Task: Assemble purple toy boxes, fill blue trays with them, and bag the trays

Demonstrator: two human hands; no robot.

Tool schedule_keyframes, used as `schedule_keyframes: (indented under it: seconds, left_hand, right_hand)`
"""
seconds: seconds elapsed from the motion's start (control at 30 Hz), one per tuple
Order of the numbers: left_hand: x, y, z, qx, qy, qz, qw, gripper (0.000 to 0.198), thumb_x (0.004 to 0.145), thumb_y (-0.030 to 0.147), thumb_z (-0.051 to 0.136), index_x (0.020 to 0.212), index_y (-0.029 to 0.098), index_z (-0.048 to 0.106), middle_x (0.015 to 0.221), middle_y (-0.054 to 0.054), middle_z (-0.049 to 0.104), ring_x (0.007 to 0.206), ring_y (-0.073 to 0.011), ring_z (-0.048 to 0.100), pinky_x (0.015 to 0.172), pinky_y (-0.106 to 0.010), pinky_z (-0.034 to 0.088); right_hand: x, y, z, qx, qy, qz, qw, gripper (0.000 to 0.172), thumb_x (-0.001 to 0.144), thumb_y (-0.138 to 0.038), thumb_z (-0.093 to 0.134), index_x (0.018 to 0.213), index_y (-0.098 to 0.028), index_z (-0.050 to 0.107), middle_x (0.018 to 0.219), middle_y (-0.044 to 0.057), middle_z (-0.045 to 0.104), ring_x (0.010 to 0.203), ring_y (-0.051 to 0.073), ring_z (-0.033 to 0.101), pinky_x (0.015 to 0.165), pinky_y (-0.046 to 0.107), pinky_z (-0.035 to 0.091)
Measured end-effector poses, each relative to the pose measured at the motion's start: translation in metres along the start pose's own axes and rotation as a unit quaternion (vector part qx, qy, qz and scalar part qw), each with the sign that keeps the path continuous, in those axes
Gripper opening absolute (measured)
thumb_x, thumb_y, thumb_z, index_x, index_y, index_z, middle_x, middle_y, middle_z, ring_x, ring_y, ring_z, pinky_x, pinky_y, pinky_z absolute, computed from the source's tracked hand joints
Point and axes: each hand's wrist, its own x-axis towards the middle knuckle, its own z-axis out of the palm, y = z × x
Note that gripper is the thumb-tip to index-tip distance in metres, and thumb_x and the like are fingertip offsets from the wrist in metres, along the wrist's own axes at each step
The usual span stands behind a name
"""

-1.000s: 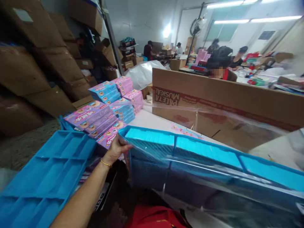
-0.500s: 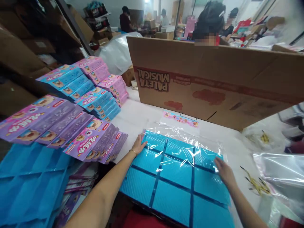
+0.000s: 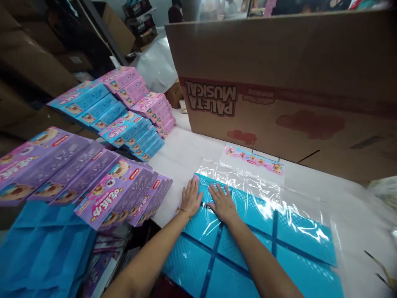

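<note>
A blue sheet divided into square panels (image 3: 234, 248) lies on the white table in front of me, inside a clear plastic bag (image 3: 297, 213) that extends past its far edge. My left hand (image 3: 190, 198) rests flat near the sheet's far left corner, fingers spread. Close beside it, my right hand (image 3: 223, 203) presses on the bag over the sheet, its fingers also spread. Neither hand grips anything. Beyond the bag lies a printed pink strip (image 3: 254, 159) with small cartoon figures.
A tall cardboard carton (image 3: 279, 82) stands across the back. To the left are stacked purple boxes (image 3: 102, 190), blue boxes (image 3: 93, 105) and pink boxes (image 3: 128, 85). More blue panelled sheets (image 3: 46, 248) lie lower left. Yellow ties (image 3: 383, 269) lie at the right.
My right hand has moved left from the sheet's right side to beside my left hand. My left hand has turned flat near the corner. The view has tilted down.
</note>
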Motion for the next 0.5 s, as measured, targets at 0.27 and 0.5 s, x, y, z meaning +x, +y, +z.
schedule_keyframes:
  seconds: [0.27,0.5]
  left_hand:
    - [0.105,-0.033,0.004,-0.101,0.062,-0.073,0.990,0.056,0.084,0.038,0.045,0.131,0.010,0.037,0.117,-0.016,0.054,0.108,-0.0228,0.053,0.091,-0.037,0.043]
    - [0.162,-0.036,0.021,-0.155,0.070,-0.119,0.978,0.018,0.071,0.032,0.061,0.083,0.020,0.068,0.083,-0.007,0.068,0.084,-0.0237,0.061,0.085,-0.037,0.044]
  right_hand:
    - [0.009,-0.006,0.009,-0.007,0.005,0.024,1.000,0.060,0.089,-0.049,0.036,0.141,-0.025,0.019,0.147,0.001,0.020,0.136,0.027,0.012,0.107,0.058,0.010]
    - [0.009,0.000,0.004,0.022,0.002,0.004,1.000,0.056,0.089,-0.037,0.044,0.140,-0.025,0.025,0.142,0.004,0.034,0.131,0.028,0.027,0.104,0.058,0.021]
